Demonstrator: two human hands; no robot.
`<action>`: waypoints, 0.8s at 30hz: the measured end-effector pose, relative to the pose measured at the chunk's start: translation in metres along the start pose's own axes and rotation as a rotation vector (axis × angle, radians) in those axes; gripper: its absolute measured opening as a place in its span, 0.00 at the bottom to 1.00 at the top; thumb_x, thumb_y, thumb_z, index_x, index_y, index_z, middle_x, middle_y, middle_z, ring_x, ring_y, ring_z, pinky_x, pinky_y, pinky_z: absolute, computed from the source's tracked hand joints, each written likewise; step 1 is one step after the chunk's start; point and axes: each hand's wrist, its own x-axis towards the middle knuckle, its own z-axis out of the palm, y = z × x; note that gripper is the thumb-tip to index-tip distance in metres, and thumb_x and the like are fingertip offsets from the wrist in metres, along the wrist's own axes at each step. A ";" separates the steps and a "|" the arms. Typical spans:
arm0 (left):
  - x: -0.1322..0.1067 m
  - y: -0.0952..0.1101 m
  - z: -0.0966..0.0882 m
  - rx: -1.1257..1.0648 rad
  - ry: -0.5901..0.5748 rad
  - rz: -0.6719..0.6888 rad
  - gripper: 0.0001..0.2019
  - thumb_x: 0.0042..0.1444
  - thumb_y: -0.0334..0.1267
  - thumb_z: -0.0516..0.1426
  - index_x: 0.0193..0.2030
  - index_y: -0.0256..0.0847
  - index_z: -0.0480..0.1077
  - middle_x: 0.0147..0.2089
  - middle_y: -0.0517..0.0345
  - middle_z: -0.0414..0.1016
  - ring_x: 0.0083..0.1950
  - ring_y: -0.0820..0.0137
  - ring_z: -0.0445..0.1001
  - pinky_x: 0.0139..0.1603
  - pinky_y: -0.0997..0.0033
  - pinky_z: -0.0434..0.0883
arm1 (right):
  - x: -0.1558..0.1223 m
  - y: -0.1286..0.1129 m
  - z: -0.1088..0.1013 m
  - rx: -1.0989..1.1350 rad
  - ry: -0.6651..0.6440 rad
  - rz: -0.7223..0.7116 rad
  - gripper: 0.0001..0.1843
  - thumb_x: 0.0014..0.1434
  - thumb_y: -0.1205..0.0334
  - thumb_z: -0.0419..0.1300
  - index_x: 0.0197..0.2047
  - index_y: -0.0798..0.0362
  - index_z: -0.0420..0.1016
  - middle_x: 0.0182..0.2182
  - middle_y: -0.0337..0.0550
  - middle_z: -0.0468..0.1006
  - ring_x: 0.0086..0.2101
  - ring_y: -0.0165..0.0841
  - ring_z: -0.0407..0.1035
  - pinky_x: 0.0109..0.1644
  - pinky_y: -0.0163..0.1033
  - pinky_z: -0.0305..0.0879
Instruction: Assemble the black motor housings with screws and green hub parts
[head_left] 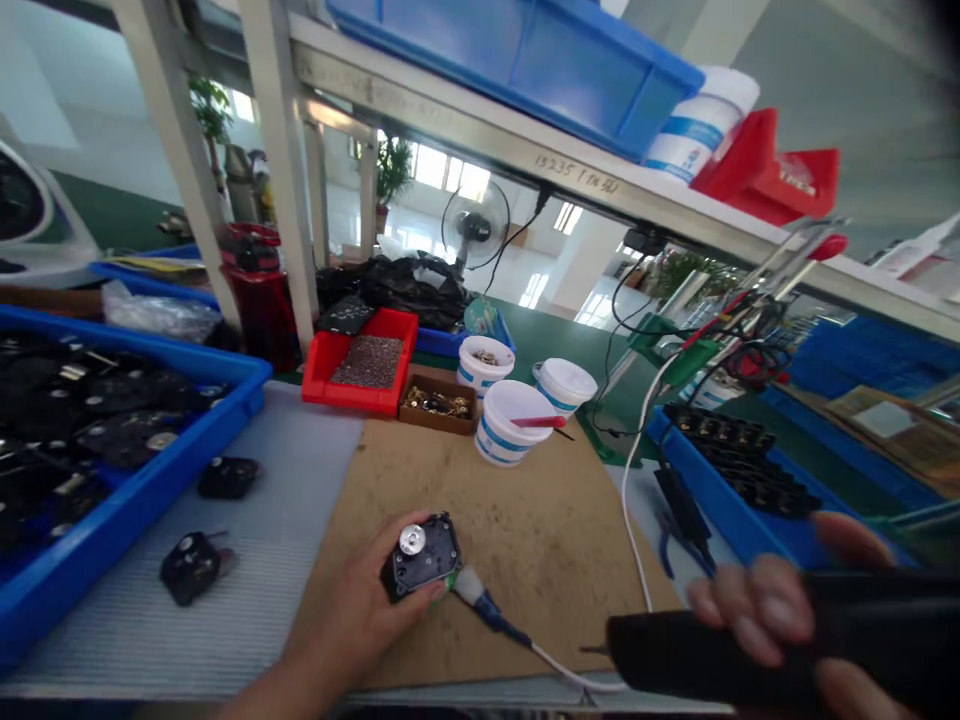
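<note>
My left hand (360, 610) is closed around a small black plastic part (421, 553) with a silver round disc on top, held down on the brown board (525, 520). A white and blue connector (480, 598) with a white cable runs from the part towards the right. My right hand (780, 600) is wrapped round a black electric screwdriver (750, 650) low at the right, its tip pointing left and still apart from the part.
A blue tray (120, 500) of black parts stands at the left, two loose black parts (191, 565) on the grey mat beside it. Red bin (360, 365), brown box of brass pieces (439, 403) and white tubs (514, 420) behind the board. Another blue tray (750, 480) at the right.
</note>
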 end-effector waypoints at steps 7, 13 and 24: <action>-0.002 -0.008 0.003 -0.074 -0.041 0.121 0.25 0.50 0.34 0.62 0.56 0.41 0.68 0.55 0.48 0.76 0.56 0.57 0.73 0.60 0.54 0.67 | 0.013 0.007 0.178 0.315 -0.264 0.227 0.31 0.57 0.33 0.57 0.53 0.47 0.75 0.29 0.44 0.76 0.28 0.35 0.68 0.33 0.43 0.69; -0.001 -0.007 0.002 -0.129 -0.055 0.207 0.23 0.49 0.32 0.63 0.54 0.41 0.68 0.52 0.50 0.76 0.53 0.59 0.73 0.56 0.57 0.69 | 0.024 0.023 0.212 0.270 -0.268 0.135 0.32 0.54 0.31 0.58 0.44 0.51 0.79 0.21 0.40 0.74 0.20 0.31 0.65 0.21 0.35 0.64; -0.003 -0.003 0.000 -0.123 -0.023 0.261 0.23 0.50 0.32 0.64 0.53 0.41 0.67 0.51 0.53 0.76 0.51 0.60 0.74 0.52 0.60 0.70 | 0.023 0.051 0.225 0.136 -0.326 0.156 0.22 0.50 0.45 0.71 0.43 0.48 0.77 0.23 0.32 0.71 0.19 0.25 0.63 0.24 0.32 0.63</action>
